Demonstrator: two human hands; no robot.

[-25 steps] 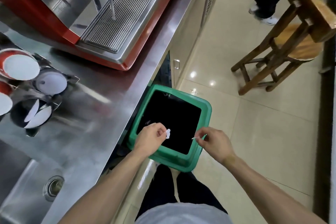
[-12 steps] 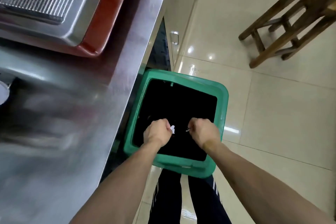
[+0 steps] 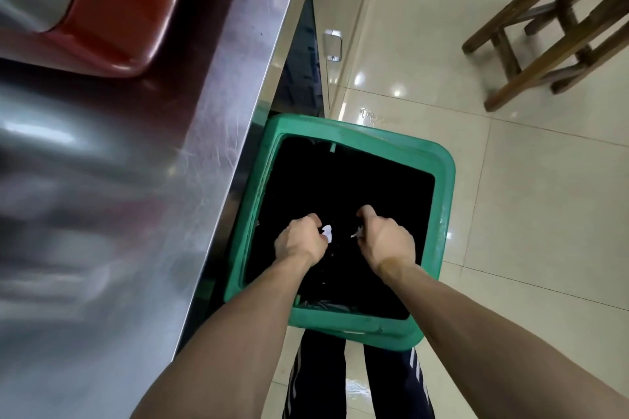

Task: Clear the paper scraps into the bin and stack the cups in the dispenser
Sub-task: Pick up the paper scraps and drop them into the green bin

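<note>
A green bin [image 3: 444, 201] with a black liner stands on the floor beside the steel counter. Both my hands hover over its dark opening. My left hand [image 3: 299, 241] is closed around a small white paper scrap [image 3: 327, 232] that pokes out at the fingertips. My right hand [image 3: 386, 238] is closed on another white paper scrap [image 3: 357, 234], only a sliver of it showing. The two hands are a short gap apart. No cups or dispenser are in view.
The steel counter [image 3: 190, 153] runs along the left, with the red base of a coffee machine [image 3: 112, 10] at top left. A wooden stool [image 3: 551, 34] stands on the tiled floor at top right. My legs are below the bin.
My view has tilted down and closer to the bin. Both hands moved together over the middle of the opening, still holding their scraps. The cups have left the view.
</note>
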